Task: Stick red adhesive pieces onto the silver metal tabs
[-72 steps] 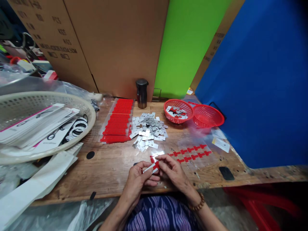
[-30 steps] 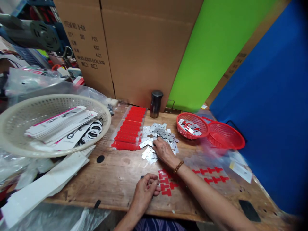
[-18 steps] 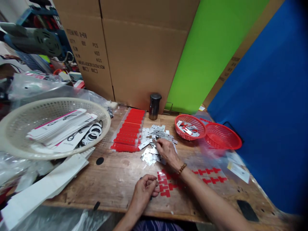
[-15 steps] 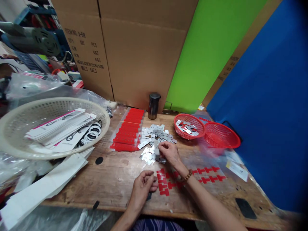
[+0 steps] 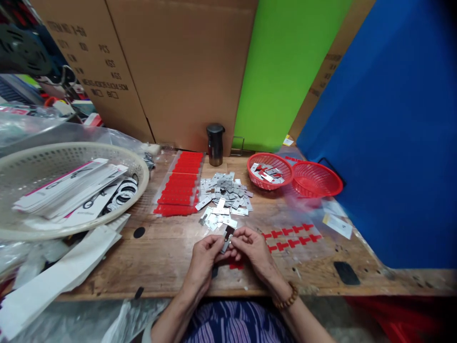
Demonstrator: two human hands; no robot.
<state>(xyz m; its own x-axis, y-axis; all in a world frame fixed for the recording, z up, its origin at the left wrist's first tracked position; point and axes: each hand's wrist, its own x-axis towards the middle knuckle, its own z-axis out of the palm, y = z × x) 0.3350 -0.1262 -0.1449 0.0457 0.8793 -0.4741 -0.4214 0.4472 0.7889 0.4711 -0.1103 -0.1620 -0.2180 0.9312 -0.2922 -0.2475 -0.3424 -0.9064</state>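
Between my two hands is a small flat metal plate (image 5: 227, 239) with a dark T-shaped mark on its face. My left hand (image 5: 205, 259) pinches its left side with thumb and fingers. From the other side, the closed fingers of my right hand (image 5: 254, 248) grip the plate's right edge. A clear sheet with rows of red T-shaped pieces (image 5: 291, 238) lies under and beside my right hand, which partly covers it. Just beyond my fingertips a loose pile of similar metal plates (image 5: 228, 195) spreads over the wooden table (image 5: 167, 259).
Stacked red strips (image 5: 180, 186) lie left of the pile. Behind it stands a dark lidded cup (image 5: 215, 145). Two red baskets (image 5: 269, 183) (image 5: 317, 190) are at the right, one holding plates. A large white basket (image 5: 139, 200) with printed cards fills the left. Cardboard (image 5: 185, 71) walls the back.
My right hand has come back from the pile with a metal plate and met my left hand, which now grips it too. The head view has shifted to the right.
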